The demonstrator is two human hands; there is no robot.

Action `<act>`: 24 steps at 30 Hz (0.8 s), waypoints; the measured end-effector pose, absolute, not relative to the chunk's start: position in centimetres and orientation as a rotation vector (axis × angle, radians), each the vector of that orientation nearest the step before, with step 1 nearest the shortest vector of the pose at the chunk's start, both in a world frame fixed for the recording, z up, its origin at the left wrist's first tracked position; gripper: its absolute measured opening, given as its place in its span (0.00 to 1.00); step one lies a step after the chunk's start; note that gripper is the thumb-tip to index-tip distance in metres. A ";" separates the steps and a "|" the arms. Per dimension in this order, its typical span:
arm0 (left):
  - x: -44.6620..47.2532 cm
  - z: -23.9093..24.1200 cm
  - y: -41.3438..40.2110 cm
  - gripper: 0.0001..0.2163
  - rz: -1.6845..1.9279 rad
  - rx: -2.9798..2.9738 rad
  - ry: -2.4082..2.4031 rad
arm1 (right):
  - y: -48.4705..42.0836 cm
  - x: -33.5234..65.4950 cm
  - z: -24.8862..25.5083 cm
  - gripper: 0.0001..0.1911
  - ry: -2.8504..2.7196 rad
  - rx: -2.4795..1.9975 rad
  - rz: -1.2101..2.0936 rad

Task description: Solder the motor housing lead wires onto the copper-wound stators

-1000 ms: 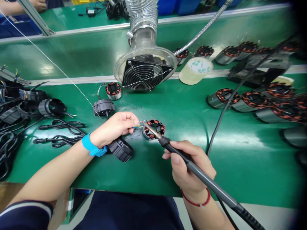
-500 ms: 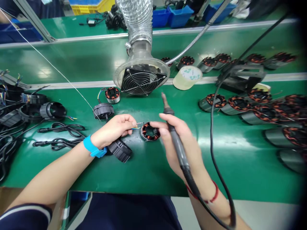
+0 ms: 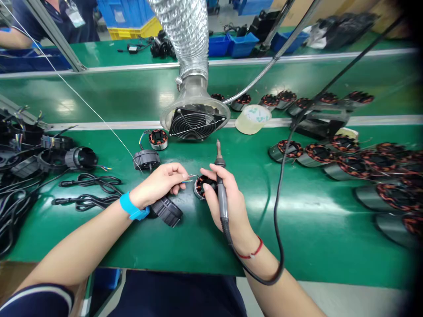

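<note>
My left hand (image 3: 166, 181) pinches thin coloured wires (image 3: 188, 179) that run toward a motor stator (image 3: 199, 187) with copper windings. In my right hand (image 3: 228, 198) a soldering iron (image 3: 222, 198) lies between thumb and fingers, its tip pointing up and away from me. The right thumb and fingertips also reach the stator and partly cover it. Below my left hand is a black round housing (image 3: 168, 210), tilted on the bench. Another black housing (image 3: 146, 159) stands behind that hand, with a thin strand of solder wire (image 3: 109, 125) coming down to it.
A fume extractor (image 3: 194, 116) hangs over the back of the green bench (image 3: 205, 246). Several stators (image 3: 319, 154) stand at right, near a tape roll (image 3: 253, 119). Black cables (image 3: 92, 180) and housings (image 3: 81, 157) lie at left. The iron's cord (image 3: 276, 211) loops beside my right arm. A co-worker (image 3: 62, 22) is across the bench.
My right hand has moved left with the soldering iron, and its thumb now reaches the stator. My left hand keeps its pinch on the wires. The camera view has shifted slightly.
</note>
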State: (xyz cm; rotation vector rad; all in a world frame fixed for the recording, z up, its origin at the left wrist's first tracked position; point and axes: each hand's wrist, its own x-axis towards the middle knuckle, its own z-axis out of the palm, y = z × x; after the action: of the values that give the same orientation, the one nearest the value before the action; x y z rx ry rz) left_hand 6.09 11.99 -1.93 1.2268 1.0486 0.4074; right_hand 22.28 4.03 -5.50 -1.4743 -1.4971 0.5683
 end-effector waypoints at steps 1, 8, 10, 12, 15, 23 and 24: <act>5.9 -1.9 12.0 0.07 0.422 1.275 1.058 | 4.0 22.4 -5.4 0.20 -1.496 -1.477 0.547; 3.0 1.4 13.1 0.16 0.790 1.723 1.238 | 2.8 26.7 -1.8 0.16 -1.623 -1.447 0.477; 2.1 3.0 14.3 0.17 0.922 1.780 1.334 | 2.5 28.8 -1.0 0.17 -1.691 -1.417 0.436; 1.6 4.1 16.3 0.16 0.973 1.860 1.397 | 2.4 30.7 -0.8 0.17 -1.692 -1.432 0.384; 1.7 4.5 20.7 0.16 0.917 1.983 1.433 | 2.4 32.5 -1.7 0.21 -1.504 -1.539 0.363; 6.2 3.1 32.4 0.11 0.351 2.567 1.456 | 2.4 32.1 -6.0 0.28 -1.209 -1.493 0.476; 7.0 2.8 33.0 0.10 0.305 2.618 1.424 | 2.5 32.1 -6.2 0.27 -1.203 -1.514 0.468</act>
State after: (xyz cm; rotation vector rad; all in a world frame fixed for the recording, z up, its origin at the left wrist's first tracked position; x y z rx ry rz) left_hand 7.01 32.97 2.77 2.6181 1.4241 0.3045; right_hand 32.06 2.50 -6.17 -1.5145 -1.2026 0.4677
